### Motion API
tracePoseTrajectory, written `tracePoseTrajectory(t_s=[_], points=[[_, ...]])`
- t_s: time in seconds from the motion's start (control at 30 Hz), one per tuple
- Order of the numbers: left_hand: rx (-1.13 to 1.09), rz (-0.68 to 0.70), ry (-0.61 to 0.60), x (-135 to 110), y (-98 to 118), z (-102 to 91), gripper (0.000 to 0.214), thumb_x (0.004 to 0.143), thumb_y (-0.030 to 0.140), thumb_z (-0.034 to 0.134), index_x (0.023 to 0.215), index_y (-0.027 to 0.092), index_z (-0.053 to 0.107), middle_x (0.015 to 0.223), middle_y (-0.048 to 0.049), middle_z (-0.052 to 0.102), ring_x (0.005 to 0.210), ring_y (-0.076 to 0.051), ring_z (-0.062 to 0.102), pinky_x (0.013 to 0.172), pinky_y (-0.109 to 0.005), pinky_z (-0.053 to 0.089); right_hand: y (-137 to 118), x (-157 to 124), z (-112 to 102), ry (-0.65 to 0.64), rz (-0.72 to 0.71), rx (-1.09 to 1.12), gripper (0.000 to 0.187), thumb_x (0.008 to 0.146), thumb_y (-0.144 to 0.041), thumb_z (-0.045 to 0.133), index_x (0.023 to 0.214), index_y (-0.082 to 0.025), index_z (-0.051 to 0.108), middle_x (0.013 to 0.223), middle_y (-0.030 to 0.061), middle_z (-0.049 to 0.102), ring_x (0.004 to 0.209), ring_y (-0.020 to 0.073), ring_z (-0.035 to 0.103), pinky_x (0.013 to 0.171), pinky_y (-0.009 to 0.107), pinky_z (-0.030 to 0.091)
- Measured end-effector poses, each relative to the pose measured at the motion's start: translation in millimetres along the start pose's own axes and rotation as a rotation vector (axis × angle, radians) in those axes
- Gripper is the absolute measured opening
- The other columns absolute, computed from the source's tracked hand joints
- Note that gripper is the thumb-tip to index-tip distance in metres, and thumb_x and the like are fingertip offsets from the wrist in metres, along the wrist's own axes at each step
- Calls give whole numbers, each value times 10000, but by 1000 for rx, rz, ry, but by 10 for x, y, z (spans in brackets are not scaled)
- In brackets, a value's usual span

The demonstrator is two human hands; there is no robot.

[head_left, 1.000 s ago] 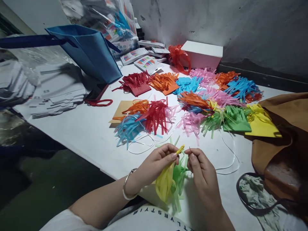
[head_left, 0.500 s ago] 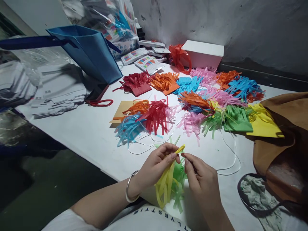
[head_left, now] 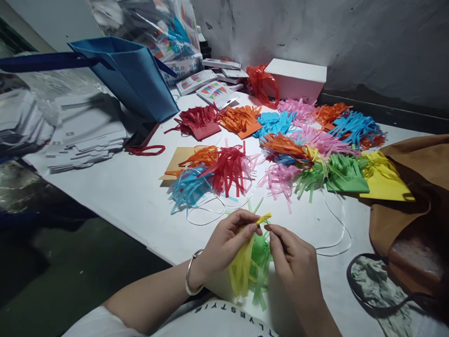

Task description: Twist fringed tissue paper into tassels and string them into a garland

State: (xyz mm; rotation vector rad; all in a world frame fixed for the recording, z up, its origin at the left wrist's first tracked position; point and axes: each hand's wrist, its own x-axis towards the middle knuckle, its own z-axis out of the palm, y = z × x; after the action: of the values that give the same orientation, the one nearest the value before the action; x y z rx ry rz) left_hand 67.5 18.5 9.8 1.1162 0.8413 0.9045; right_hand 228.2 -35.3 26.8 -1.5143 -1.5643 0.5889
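Note:
My left hand [head_left: 233, 241] is closed around the upper part of a yellow paper tassel [head_left: 242, 267], and its twisted tip sticks out past my fingertips. The yellow strips hang below the hand. Close to that tip, my right hand [head_left: 296, 262] pinches a thin, dark, needle-like piece; my fingers hide most of it. Behind the hands hangs or lies a green tassel [head_left: 259, 274], partly covered by the yellow strips. A white cord [head_left: 206, 223] runs over the table among red, blue, orange and pink tassels [head_left: 229, 173].
Fringed tissue bundles [head_left: 277, 124] in several colours spread across the white table [head_left: 133, 196]. A blue bag [head_left: 129, 75] and stacked white cards [head_left: 87, 126] stand left. At the back are printed packs [head_left: 217, 91] and a white box [head_left: 298, 77]. Brown cloth [head_left: 417, 210] lies right.
The yellow strips below my left hand have swung slightly right and bunched together. The tassel's twisted tip has shifted a little right and down. Both hands stay nearly in place.

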Motion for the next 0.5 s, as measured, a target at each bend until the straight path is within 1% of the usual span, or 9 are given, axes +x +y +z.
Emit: tracePoseTrajectory(t_s=[0.07, 0.13, 0.2, 0.27, 0.33, 0.5], points=[[85, 70, 69, 12, -7, -16, 106, 891, 249, 682, 974, 183, 684, 901, -42, 711, 851, -158, 677, 776, -259, 536, -2, 2, -13, -14, 11, 9, 236, 956, -213, 487, 1020, -181, 712, 920, 50, 753, 754, 161, 713, 704, 244, 562], [174, 171, 156, 26, -2, -33, 50, 860, 189, 690, 909, 183, 700, 910, -42, 715, 874, -169, 680, 804, -276, 543, -11, -4, -29, -33, 44, 27, 239, 957, -235, 493, 1008, -186, 721, 863, 43, 743, 701, 158, 696, 682, 246, 559], [246, 249, 215, 38, 9, -46, 57, 838, 144, 687, 867, 190, 705, 894, -36, 719, 880, -170, 679, 815, -279, 547, -25, -15, -40, -53, 91, 65, 242, 958, -256, 502, 1013, -193, 729, 807, 32, 725, 667, 154, 680, 651, 239, 551], [291, 294, 231, 40, 17, -46, 87, 825, 115, 682, 849, 196, 705, 882, -33, 724, 877, -171, 681, 810, -280, 552, -35, -27, -43, -75, 122, 109, 249, 957, -273, 509, 1039, -201, 733, 789, 28, 713, 652, 153, 669, 612, 232, 537], [321, 331, 218, 34, 19, -34, 113, 819, 90, 673, 840, 197, 702, 878, -34, 729, 873, -172, 684, 805, -285, 556, -38, -31, -37, -94, 133, 137, 260, 957, -287, 510, 1066, -208, 733, 776, 28, 705, 637, 154, 659, 576, 229, 521], [349, 406, 186, 10, 8, 9, 152, 815, 60, 656, 846, 203, 698, 889, -40, 737, 875, -173, 690, 795, -297, 564, -33, -18, -20, -91, 168, 148, 272, 956, -304, 507, 1056, -206, 740, 713, 24, 685, 594, 156, 633, 527, 230, 497]])
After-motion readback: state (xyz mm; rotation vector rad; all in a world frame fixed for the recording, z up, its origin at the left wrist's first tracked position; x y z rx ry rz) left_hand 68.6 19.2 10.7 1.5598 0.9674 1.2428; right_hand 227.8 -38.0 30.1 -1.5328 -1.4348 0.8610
